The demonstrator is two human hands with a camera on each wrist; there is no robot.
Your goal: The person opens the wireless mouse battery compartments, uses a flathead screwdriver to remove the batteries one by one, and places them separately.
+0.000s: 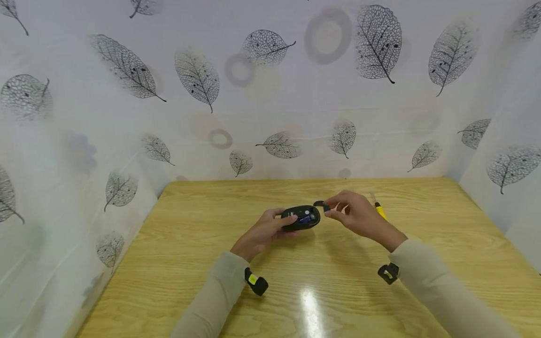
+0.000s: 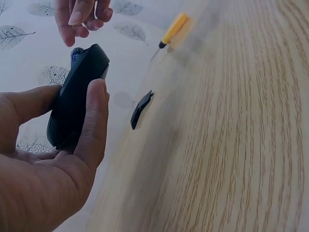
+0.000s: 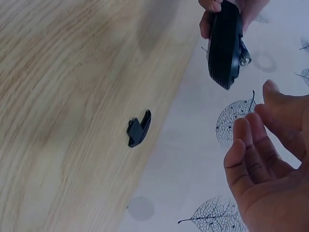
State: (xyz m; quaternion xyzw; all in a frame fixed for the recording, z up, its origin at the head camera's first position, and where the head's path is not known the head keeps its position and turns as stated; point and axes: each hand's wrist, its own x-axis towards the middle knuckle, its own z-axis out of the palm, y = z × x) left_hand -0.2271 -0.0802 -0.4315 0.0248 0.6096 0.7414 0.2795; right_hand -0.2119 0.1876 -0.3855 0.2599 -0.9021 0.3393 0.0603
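My left hand [image 1: 264, 230] grips a black computer mouse [image 2: 72, 106] between thumb and fingers, held above the table with its underside facing up. Its battery compartment is uncovered, and a blue battery [image 1: 305, 219] shows inside; in the right wrist view one end of the battery [image 3: 245, 55] sticks out past the body. Just right of the mouse is my right hand [image 1: 355, 213], its fingers loosely bent and nothing between them. A small black curved battery cover [image 3: 138, 130] lies on the table beyond the hands, partly overlapped by my right fingertips in the head view.
A yellow-handled screwdriver [image 1: 380, 211] lies on the wooden table [image 1: 203, 281] behind my right hand. White leaf-printed sheeting [image 1: 274, 103] hangs along the back and both sides. Each wrist carries a small black strap-on camera [image 1: 256, 282].
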